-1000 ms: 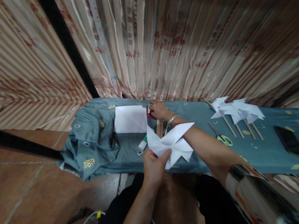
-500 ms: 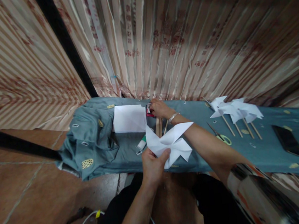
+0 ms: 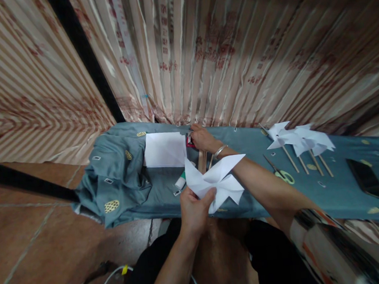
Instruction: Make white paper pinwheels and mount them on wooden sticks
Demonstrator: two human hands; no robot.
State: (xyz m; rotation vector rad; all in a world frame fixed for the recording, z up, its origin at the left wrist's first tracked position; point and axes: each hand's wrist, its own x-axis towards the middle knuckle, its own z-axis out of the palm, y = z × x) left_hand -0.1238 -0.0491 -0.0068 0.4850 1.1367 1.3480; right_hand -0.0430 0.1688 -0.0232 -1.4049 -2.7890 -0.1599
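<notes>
folded white paper pinwheel head (image 3: pixel 216 182) sits in the air just over the near edge of the blue cloth-covered table (image 3: pixel 256 193), pinched at its lower left corner by the left hand (image 3: pixel 194 210). the thumb lies on top of the paper and the other fingers curl under it, clamped on the sheet.

beyond the pinwheel head, toward the curtain, the right hand (image 3: pixel 203 139) reaches across with its forearm passing behind the paper's upper point. its fingers are drawn together around a small red thing (image 3: pixel 189 143) at the far edge of the table; whether they actually grip it cannot be told. a metal bangle (image 3: pixel 219 149) rings that wrist.

just behind the pinwheel head lie a few wooden sticks (image 3: pixel 202 161), partly under the right hand. to the left of the pinwheel head a flat white sheet (image 3: pixel 164 150) rests on the cloth, and between the two lies a glue stick (image 3: pixel 181 180) with a green end. to the right of the pinwheel head, well apart, are scissors with pale green handles (image 3: pixel 284 176), then a cluster of finished pinwheels on sticks (image 3: pixel 299 141), and farther right a dark phone (image 3: pixel 367 179). a striped curtain (image 3: pixel 233 47) hangs behind the table.
</notes>
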